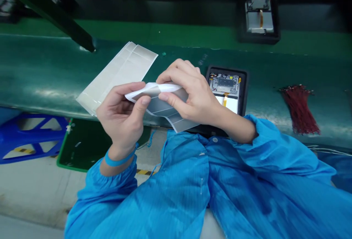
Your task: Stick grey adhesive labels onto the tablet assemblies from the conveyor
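Note:
My left hand point(122, 116) and my right hand point(189, 92) both pinch a flexible grey adhesive film sheet point(167, 109), which curls up between them. Its white-edged upper part bends over towards my right fingers. Just behind my left hand, a larger pale sheet of film or backing point(118, 74) lies flat on the green conveyor belt point(41, 77). Beyond my right hand sits a black tray point(242, 85) holding a tablet-like device point(224, 85) with exposed circuitry and a ribbon cable; my hand hides part of it.
A bundle of red wires point(299, 110) lies on the belt to the right. Another black tray holding a device point(258, 19) sits farther back. A dark green rail point(46, 11) crosses the upper left. Below the belt's edge are a blue plastic stand point(30, 138) and a green mat point(88, 143).

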Demonstrator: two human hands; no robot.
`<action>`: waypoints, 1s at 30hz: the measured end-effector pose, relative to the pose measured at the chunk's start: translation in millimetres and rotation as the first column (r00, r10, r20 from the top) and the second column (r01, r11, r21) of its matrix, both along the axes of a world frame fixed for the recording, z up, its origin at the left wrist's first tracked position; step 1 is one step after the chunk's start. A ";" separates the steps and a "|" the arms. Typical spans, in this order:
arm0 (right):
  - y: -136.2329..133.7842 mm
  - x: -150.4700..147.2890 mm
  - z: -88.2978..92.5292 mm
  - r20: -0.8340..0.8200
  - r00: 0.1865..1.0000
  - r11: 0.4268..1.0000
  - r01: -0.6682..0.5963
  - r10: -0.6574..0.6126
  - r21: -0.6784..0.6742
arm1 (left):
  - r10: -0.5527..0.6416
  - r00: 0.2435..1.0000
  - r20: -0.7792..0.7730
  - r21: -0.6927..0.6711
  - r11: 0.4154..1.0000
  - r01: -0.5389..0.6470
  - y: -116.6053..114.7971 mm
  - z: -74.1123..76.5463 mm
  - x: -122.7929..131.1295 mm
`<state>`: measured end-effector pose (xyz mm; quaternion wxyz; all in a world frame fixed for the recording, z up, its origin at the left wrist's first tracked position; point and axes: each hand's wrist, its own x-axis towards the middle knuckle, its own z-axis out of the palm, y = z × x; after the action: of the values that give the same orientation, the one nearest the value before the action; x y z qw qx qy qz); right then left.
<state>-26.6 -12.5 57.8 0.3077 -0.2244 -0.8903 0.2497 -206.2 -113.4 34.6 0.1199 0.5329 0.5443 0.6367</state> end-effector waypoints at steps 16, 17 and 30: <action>-5.5 -7.5 -8.2 -0.200 0.953 0.908 0.283 -0.228 0.309 | 0.203 0.972 -0.121 0.111 0.975 -0.190 9.0 -1.3 15.6; -4.2 -8.2 -10.9 -0.195 0.957 0.916 0.268 -0.216 0.300 | 0.199 0.975 -0.095 0.109 0.976 -0.189 9.3 -0.9 15.6; -14.2 -4.0 -8.3 -0.203 0.976 0.920 0.143 -0.071 0.366 | 0.056 0.936 0.347 -0.164 0.986 0.002 35.6 -33.6 -32.5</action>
<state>-30.5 -26.7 49.5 0.4403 -0.1851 -0.8753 0.0759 -238.7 -77.9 1.0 0.2491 0.3919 0.5714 0.6767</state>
